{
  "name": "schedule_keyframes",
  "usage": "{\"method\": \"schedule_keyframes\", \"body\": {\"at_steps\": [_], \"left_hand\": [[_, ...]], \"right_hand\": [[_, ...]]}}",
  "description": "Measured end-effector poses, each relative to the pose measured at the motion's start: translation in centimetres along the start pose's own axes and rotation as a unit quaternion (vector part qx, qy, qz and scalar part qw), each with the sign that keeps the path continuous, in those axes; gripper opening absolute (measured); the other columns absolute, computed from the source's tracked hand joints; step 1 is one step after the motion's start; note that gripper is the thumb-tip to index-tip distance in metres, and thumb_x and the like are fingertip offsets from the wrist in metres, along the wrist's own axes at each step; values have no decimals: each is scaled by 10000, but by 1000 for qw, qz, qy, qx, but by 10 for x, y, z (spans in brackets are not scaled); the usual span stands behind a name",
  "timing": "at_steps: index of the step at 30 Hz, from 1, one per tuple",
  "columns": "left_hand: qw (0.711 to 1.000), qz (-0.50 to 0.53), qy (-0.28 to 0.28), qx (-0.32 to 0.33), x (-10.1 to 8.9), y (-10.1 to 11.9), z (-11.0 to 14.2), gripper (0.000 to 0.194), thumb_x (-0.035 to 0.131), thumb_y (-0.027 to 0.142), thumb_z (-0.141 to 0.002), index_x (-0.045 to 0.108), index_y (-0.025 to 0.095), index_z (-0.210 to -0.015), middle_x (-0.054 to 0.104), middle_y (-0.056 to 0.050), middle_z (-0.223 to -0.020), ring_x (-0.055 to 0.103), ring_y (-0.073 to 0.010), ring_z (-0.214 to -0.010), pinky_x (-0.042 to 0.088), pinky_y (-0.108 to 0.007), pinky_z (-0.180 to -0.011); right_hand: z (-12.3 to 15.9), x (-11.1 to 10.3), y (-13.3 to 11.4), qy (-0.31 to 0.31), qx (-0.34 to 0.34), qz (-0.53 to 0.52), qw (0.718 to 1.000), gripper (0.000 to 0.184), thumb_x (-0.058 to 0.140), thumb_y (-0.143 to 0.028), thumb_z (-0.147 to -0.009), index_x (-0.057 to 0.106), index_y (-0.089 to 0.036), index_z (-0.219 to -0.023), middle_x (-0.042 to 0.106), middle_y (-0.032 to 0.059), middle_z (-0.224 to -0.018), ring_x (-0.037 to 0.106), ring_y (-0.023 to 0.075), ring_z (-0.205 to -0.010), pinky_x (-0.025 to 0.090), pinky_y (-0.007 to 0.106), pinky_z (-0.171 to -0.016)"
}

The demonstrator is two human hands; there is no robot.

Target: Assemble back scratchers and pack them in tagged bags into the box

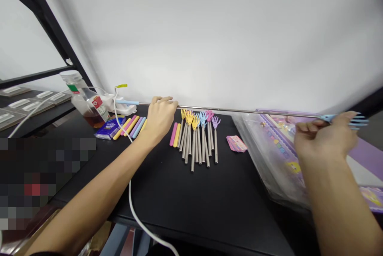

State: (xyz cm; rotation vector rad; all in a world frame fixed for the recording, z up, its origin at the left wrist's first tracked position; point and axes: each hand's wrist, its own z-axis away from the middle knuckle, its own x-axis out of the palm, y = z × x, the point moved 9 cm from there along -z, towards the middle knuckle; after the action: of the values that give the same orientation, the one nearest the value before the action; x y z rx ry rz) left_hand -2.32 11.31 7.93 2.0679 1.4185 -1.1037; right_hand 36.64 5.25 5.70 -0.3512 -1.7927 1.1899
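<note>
A telescopic back scratcher [227, 110] with a light blue claw and a light blue handle stretches level across the view, drawn out long. My left hand [161, 114] is closed around its shaft near the handle end. At the other end my right hand [327, 134] grips it just by the claw, whose prongs stick out past my fingers. Below the shaft, several shortened back scratchers [196, 140] with yellow, blue, pink and purple claws lie bunched on the black table [191, 200]. Coloured handle sleeves [131, 126] lie left of my left hand, and a pink and a yellow sleeve [175, 134] lie right of it.
A bottle of brown liquid [89, 102], a purple packet [109, 128] and a white power strip [124, 107] stand at the left. A white cable [131, 192] runs over the table's front edge. Small pink cards [236, 143] lie near purple printed packaging [279, 148] at the right.
</note>
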Motion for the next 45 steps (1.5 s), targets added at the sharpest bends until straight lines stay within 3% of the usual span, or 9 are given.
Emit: {"method": "schedule_keyframes", "body": {"at_steps": [2,8,17,20,24,30,35,40,45], "left_hand": [[1000,16,8,26,-5,16,0,217,531,92,-959,741,147,-945,767,-142,-1066,659,-287,-1195,454,-444,-958],[989,64,35,127,-14,61,9,192,534,89,-982,714,152,-964,783,-102,-990,601,-243,-1283,418,-417,-1000],[996,2,-4,92,-6,8,3,257,557,372,-1007,700,162,-965,707,-61,-784,665,-212,-721,431,-330,-723],[987,9,27,159,-13,33,4,294,512,346,-1030,664,139,-888,677,-58,-742,645,-196,-706,429,-327,-749],[973,25,57,223,-17,68,14,313,462,296,-1051,624,130,-841,653,-39,-702,623,-174,-659,417,-324,-730],[978,42,67,194,-12,60,21,202,518,284,-1028,674,165,-982,685,-33,-769,632,-173,-684,431,-311,-718],[982,53,66,167,-19,44,15,221,521,304,-1023,707,205,-1088,702,-31,-795,644,-182,-703,443,-311,-673],[1000,-6,21,-18,-17,-9,3,131,634,200,-916,757,189,-873,757,-80,-861,689,-286,-869,443,-357,-640],[993,13,54,100,-17,36,6,204,609,186,-943,727,174,-1109,767,-95,-1062,649,-289,-1124,480,-425,-883]], "right_hand": [[27,12,11,16,8,-28,999,387,480,-256,-1047,429,-213,-666,363,-71,-504,301,52,-410,269,167,-382],[103,88,55,-244,55,53,967,399,852,-401,-757,550,-167,-641,522,-38,-537,493,78,-468,376,184,-407],[44,37,23,-54,38,-44,997,370,515,-206,-1028,468,-182,-662,448,-58,-472,354,50,-395,307,172,-406],[64,54,37,-117,50,-25,992,353,657,-259,-952,495,-175,-649,480,-56,-484,377,49,-401,319,166,-395],[117,96,72,-309,85,42,946,437,846,-458,-744,536,-174,-621,528,-44,-496,422,62,-398,352,192,-385],[139,105,79,-397,9,112,911,388,782,-506,-803,627,-171,-684,611,-19,-590,521,80,-458,428,213,-448],[114,101,66,-334,45,61,940,443,878,-503,-677,594,-164,-644,595,-22,-570,503,74,-445,411,208,-422],[48,44,26,-56,-21,-44,997,432,754,-381,-873,422,-200,-664,397,-105,-489,348,38,-404,328,146,-399],[53,48,34,-76,8,-45,996,446,669,-483,-922,410,-203,-690,410,-99,-507,325,40,-403,347,160,-419]]}}
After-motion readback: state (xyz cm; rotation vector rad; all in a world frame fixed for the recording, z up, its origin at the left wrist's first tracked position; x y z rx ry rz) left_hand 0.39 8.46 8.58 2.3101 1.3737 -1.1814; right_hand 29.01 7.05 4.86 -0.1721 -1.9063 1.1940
